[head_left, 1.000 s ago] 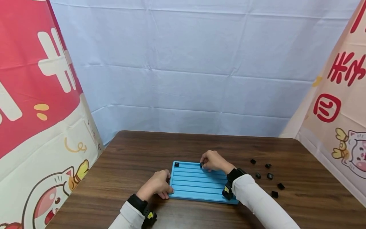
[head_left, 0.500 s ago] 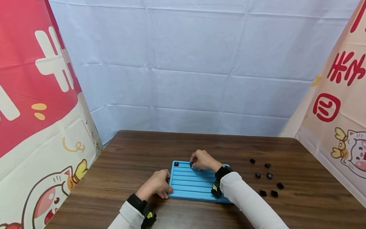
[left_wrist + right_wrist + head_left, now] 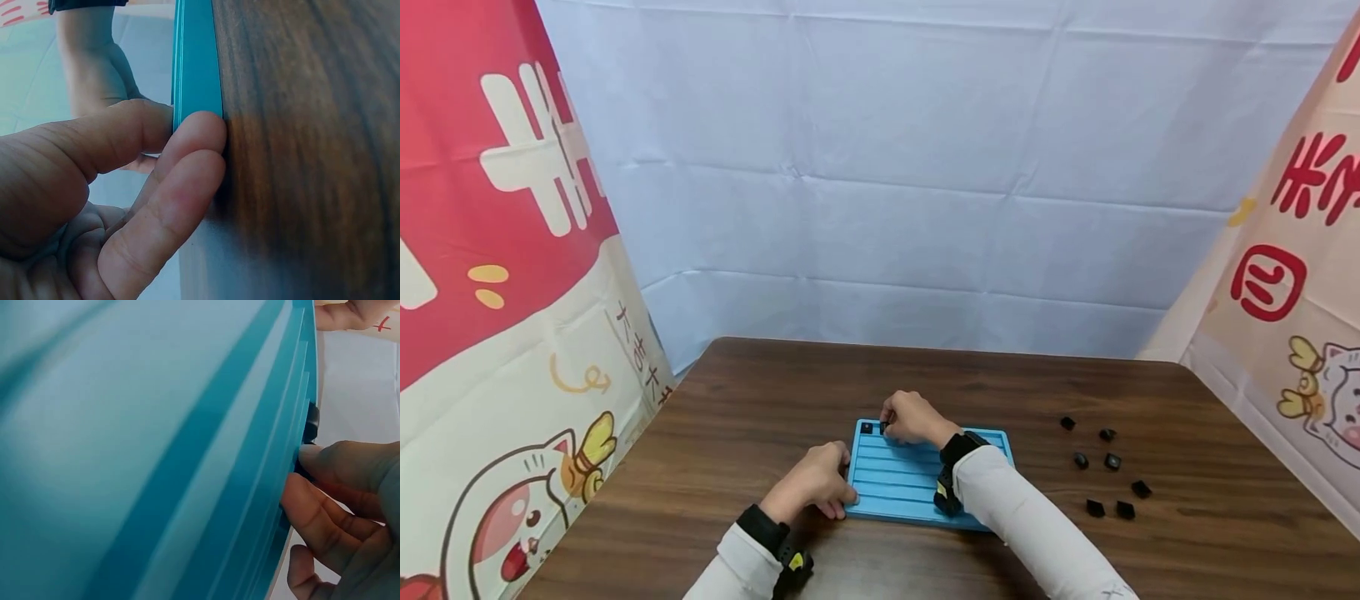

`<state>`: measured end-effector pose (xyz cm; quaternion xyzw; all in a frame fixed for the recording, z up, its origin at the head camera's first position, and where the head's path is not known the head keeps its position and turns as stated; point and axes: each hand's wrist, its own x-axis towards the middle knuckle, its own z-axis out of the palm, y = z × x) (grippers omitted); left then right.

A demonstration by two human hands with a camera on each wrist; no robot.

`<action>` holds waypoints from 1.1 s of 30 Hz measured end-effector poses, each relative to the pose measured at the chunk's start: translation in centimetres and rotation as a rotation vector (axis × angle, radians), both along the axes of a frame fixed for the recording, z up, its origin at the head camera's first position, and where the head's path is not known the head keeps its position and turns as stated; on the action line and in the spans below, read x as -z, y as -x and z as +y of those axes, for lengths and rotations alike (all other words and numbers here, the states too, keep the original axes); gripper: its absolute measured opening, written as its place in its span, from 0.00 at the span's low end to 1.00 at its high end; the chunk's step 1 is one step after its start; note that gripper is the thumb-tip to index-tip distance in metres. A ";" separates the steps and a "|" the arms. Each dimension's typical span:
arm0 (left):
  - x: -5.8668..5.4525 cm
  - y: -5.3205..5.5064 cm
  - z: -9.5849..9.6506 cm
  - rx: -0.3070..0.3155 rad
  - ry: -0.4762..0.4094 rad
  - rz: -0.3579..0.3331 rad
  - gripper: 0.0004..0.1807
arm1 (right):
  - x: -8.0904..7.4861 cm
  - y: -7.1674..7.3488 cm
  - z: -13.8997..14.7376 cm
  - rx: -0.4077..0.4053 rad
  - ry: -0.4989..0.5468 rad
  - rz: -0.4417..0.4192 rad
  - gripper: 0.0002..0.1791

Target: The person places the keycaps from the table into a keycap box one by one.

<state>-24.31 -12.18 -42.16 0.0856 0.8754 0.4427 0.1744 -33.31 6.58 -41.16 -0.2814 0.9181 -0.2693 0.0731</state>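
A blue ridged tray [image 3: 895, 483] lies on the table. At its far left corner sits a black keycap [image 3: 867, 428], also seen as the dark keycap [image 3: 312, 420] in the right wrist view. My right hand [image 3: 916, 419] pinches a second black keycap [image 3: 883, 427] at the far edge of the tray, just right of the first one; fingers mostly cover it. My left hand [image 3: 816, 482] grips the left side of the tray. In the left wrist view, my left hand [image 3: 125, 181] has its thumb on the tray's rim and fingertips against its side wall [image 3: 199, 69].
Several loose black keycaps [image 3: 1112, 462] lie scattered on the brown wooden table [image 3: 760, 392] to the right of the tray. A pale cloth [image 3: 850, 208] hangs behind the table, with printed cloths at the left and right.
My right hand has moved left along the tray's far edge with the keycap, up beside the corner one. My left hand stays at the tray's left side.
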 end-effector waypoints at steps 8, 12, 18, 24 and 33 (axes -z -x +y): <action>0.3 0.3 -0.1 0.002 -0.002 0.014 0.26 | 0.4 0.5 -0.7 0.009 -0.031 0.010 0.04; 0.4 0.4 -0.1 0.005 -0.001 0.010 0.27 | 0.5 0.5 -1.0 0.017 -0.047 0.015 0.05; 0.5 0.5 0.0 0.005 -0.008 0.012 0.27 | 0.5 0.6 -1.4 0.039 -0.064 0.026 0.05; 0.5 0.5 0.0 0.007 -0.012 0.014 0.27 | 0.5 0.6 -1.5 0.041 -0.059 0.027 0.05; 0.5 0.5 0.0 0.003 0.009 0.004 0.27 | 0.9 0.6 -1.4 0.030 -0.028 0.044 0.06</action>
